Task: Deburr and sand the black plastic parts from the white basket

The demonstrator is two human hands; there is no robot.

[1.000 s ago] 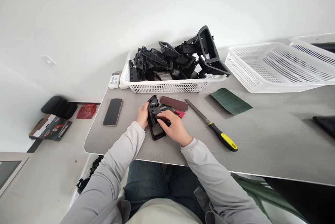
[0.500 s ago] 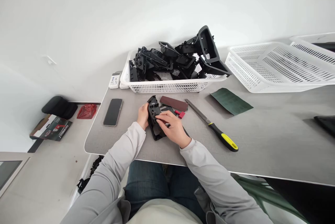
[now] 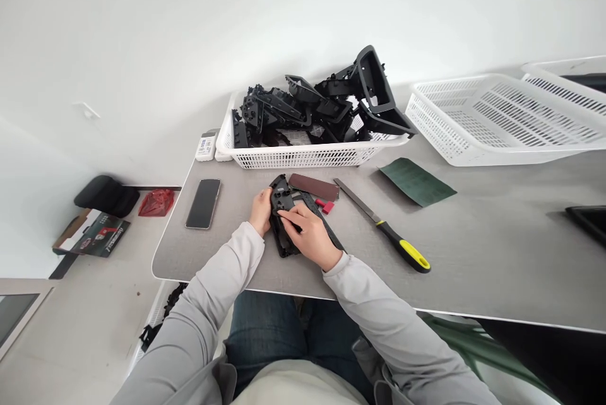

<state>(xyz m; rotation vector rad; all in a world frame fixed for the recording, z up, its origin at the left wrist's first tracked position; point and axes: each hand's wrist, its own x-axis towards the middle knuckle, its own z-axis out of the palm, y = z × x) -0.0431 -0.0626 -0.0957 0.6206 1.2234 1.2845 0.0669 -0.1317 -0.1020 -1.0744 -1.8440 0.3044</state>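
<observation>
Black part (image 3: 281, 197) has tilted | left hand (image 3: 261, 211) grips its edge | right hand (image 3: 313, 238): hold unclear | room toward phone (image 3: 203, 203)

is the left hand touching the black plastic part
Touching. The head view shows it: the left hand grips the left edge of the black plastic part, with no gap between them.
</observation>
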